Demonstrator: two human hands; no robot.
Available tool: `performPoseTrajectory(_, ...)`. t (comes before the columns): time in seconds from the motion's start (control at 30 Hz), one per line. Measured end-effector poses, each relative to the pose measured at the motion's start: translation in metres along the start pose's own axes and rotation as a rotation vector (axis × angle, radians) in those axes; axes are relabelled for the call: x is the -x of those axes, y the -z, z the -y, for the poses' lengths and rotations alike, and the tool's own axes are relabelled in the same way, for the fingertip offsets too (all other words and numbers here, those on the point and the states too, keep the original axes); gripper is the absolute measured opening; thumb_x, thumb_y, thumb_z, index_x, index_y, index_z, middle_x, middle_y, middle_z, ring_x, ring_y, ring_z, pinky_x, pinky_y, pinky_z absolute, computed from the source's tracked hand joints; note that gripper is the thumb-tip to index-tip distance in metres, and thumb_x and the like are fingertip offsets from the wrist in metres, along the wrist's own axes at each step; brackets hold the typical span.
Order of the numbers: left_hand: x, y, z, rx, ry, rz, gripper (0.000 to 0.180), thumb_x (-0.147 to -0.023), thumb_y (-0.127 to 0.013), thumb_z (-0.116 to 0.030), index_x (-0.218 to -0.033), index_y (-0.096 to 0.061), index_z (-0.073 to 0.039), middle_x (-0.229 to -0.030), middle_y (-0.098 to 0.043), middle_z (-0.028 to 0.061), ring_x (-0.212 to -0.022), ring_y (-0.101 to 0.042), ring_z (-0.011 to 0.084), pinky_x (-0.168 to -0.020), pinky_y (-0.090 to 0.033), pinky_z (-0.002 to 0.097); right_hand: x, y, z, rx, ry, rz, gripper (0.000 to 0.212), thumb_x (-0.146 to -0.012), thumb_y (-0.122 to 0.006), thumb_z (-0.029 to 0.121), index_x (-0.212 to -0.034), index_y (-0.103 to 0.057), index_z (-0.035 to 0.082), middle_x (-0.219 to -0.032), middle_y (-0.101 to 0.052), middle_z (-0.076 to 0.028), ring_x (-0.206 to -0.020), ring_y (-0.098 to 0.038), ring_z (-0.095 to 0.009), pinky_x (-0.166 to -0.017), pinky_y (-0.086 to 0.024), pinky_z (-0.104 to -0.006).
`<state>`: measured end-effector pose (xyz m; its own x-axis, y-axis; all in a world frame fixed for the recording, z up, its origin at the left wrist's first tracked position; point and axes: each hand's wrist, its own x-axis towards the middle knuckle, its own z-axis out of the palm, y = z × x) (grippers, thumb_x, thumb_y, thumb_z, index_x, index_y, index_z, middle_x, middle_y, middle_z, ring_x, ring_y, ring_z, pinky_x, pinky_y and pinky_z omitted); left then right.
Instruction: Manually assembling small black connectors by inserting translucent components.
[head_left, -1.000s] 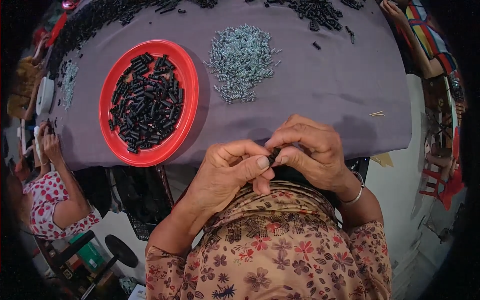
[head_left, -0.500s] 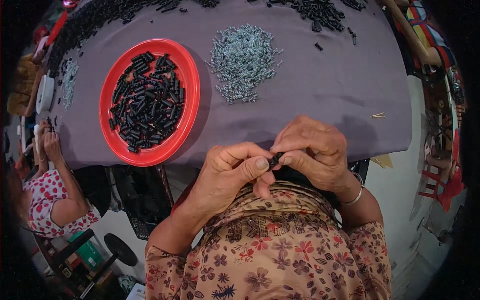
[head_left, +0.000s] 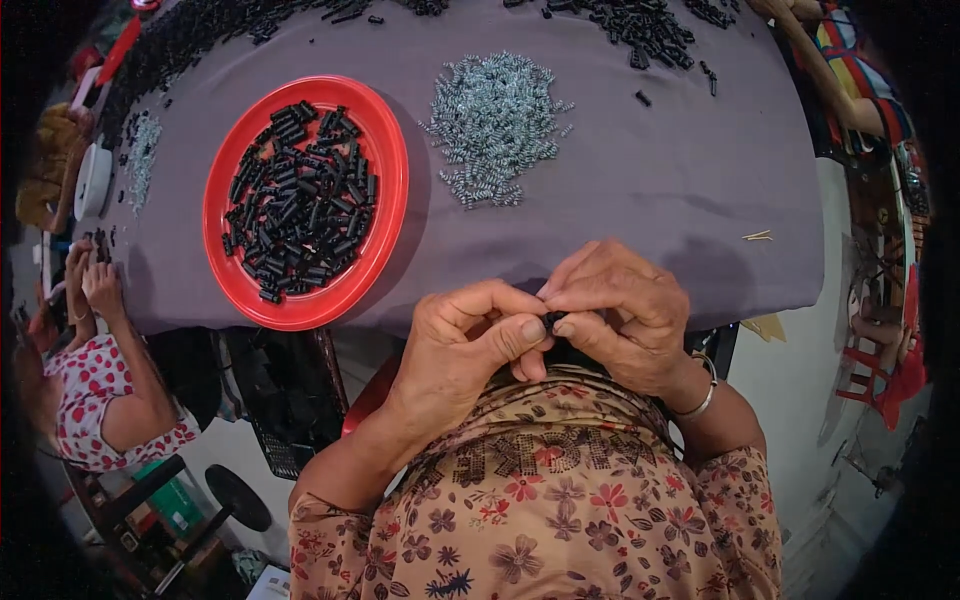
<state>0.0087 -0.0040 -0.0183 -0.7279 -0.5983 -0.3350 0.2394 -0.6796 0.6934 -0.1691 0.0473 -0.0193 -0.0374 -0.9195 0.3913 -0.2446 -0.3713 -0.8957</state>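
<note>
Between my two hands, just in front of the table's near edge, is a small black plastic part (head_left: 551, 320), mostly covered by fingertips. My left hand (head_left: 478, 330) pinches it from the left with thumb and forefinger. From the other side my right hand (head_left: 625, 315) closes on it with thumb and fingers. Beyond my left hand stands a red oval-looking tray (head_left: 392, 235) filled with short black plastic tubes (head_left: 300, 205). A heap of small silvery coil springs (head_left: 497, 125) lies on the cloth to the right of the tray.
Grey cloth covers the table (head_left: 640, 180). More black parts (head_left: 645, 25) are piled along the far side. Thin gold-coloured pins (head_left: 758, 236) lie at the right. A person in a spotted top (head_left: 95, 395) works at the left; another person's arm (head_left: 825, 75) shows at far right.
My fingers have shifted slightly around the black part, which now shows less between them. The table appears moved a little rightward in the view.
</note>
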Motion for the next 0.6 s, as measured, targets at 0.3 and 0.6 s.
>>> performPoseTrajectory(0.3,-0.002,-0.001,-0.006,-0.184,0.018,-0.059,0.011,-0.088,-0.061,-0.009,-0.092,-0.063,0.001,-0.077,-0.061,0.0043,-0.064,-0.059,0.0080,-0.059,-0.049,0.0197,-0.004,0.009,0.005,0.194,-0.024,0.126,0.014,-0.077,-0.067,0.006,-0.090,-0.065,0.003,-0.079,-0.062,-0.007,-0.074,-0.060,-0.021,-0.063,-0.048,-0.0310)
performPoseTrajectory(0.6,-0.004,0.003,-0.007,-0.052,0.092,0.032,0.012,-0.087,-0.063,-0.010,-0.092,-0.062,0.002,-0.076,-0.062,0.0058,-0.061,-0.058,0.0087,-0.057,-0.049,0.0205,-0.007,0.014,0.004,0.097,0.053,0.137,0.020,-0.078,-0.069,0.009,-0.094,-0.064,-0.001,-0.075,-0.065,-0.008,-0.069,-0.059,-0.020,-0.062,-0.048,-0.0307)
